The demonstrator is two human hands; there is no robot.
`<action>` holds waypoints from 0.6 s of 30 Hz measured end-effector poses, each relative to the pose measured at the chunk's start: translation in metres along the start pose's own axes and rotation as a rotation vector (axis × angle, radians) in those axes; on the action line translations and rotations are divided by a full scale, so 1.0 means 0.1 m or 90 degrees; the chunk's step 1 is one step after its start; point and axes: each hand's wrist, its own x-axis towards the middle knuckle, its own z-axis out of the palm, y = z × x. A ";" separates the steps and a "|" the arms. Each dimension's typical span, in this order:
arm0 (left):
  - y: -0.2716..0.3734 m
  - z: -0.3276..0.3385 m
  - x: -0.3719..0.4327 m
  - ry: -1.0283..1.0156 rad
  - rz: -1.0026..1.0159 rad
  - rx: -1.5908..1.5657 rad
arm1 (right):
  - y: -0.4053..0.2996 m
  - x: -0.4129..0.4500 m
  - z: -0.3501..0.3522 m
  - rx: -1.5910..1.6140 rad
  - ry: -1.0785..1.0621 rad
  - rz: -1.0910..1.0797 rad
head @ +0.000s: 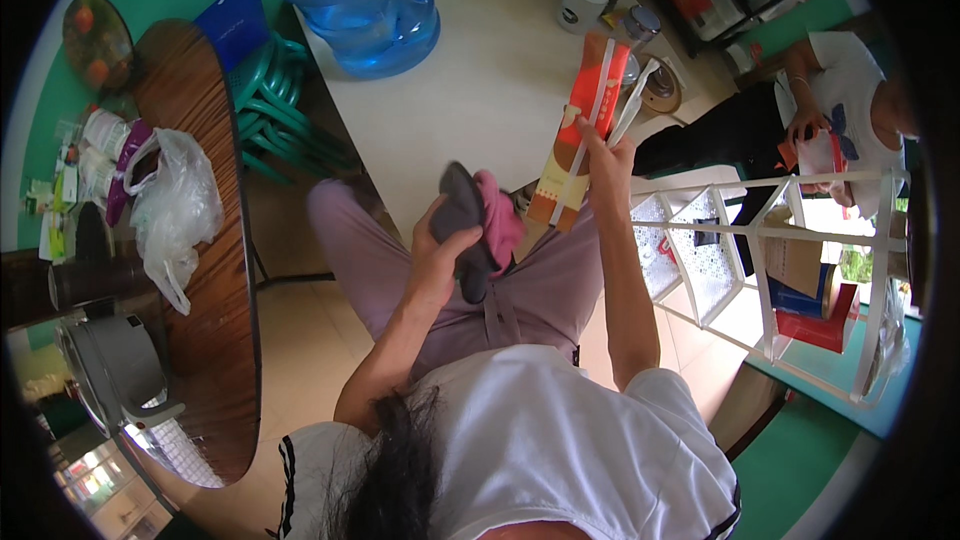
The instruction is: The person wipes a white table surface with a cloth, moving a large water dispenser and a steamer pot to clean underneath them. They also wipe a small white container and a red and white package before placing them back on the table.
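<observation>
Above my lap, my left hand point(442, 247) grips a dark grey, flat, soft-looking item point(460, 206) together with a bunched pink cloth point(499, 221). What the grey item is, I cannot tell. In my right hand point(611, 165) is a long red, orange and yellow packet point(581, 127) with printing on it, held upright near the table edge. A thin white strip point(636, 101) sticks up from the same hand, beside the packet. The two hands are apart, on either side of the corner of the white table point(420, 135).
A large blue water bottle point(360, 7), a white cup point(583, 4) and a glass jar point(641, 22) stand on the white table. Left is a wooden table point(202, 360) with a plastic bag point(172, 202); green stools point(277, 105) are stacked behind. A person point(847, 90) stands right, beyond a white rack point(720, 229).
</observation>
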 end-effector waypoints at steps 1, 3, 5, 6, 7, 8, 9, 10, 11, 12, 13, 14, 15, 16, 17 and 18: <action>0.02 0.04 0.03 0.002 0.005 0.000 | -0.04 -0.08 0.05 -0.037 0.000 0.015; 0.03 0.19 0.07 0.002 0.011 0.000 | 0.10 -0.17 0.10 -0.110 -0.060 -0.033; 0.08 0.34 0.09 -0.030 0.044 0.071 | 0.07 -0.35 0.18 -0.146 -0.128 -0.015; 0.06 0.37 0.13 -0.059 0.054 0.104 | -0.01 -0.48 0.27 -0.149 -0.165 0.026; 0.03 0.40 0.14 -0.065 0.052 0.102 | -0.02 -0.55 0.30 -0.023 -0.186 0.043; 0.05 0.40 0.15 -0.064 0.045 0.043 | -0.04 -0.61 0.34 0.103 -0.207 0.065; 0.11 0.42 0.13 -0.063 0.037 -0.015 | -0.03 -0.60 0.25 0.175 -0.222 0.139; 0.14 0.43 0.12 -0.062 0.028 -0.072 | -0.01 -0.58 0.20 0.246 -0.237 0.213; 0.13 0.44 0.12 -0.057 0.007 -0.096 | 0.06 -0.57 0.25 0.259 -0.192 0.183; 0.09 0.41 0.12 -0.070 -0.005 -0.093 | 0.07 -0.59 0.26 0.245 -0.187 0.181; 0.02 0.36 0.13 -0.083 -0.018 -0.091 | 0.08 -0.62 0.27 0.231 -0.183 0.180; -0.02 0.32 0.13 -0.097 -0.031 -0.089 | 0.09 -0.64 0.28 0.217 -0.178 0.178; 0.00 0.31 0.12 -0.123 -0.038 -0.108 | 0.18 -0.57 0.20 0.111 -0.205 0.143; 0.01 0.28 0.11 -0.133 -0.043 -0.123 | 0.17 -0.54 0.15 -0.009 -0.220 0.099; 0.02 0.26 0.12 -0.143 -0.048 -0.139 | 0.15 -0.50 0.13 -0.128 -0.233 0.054; 0.02 0.24 0.11 -0.153 -0.056 -0.157 | 0.13 -0.46 0.10 -0.251 -0.242 0.009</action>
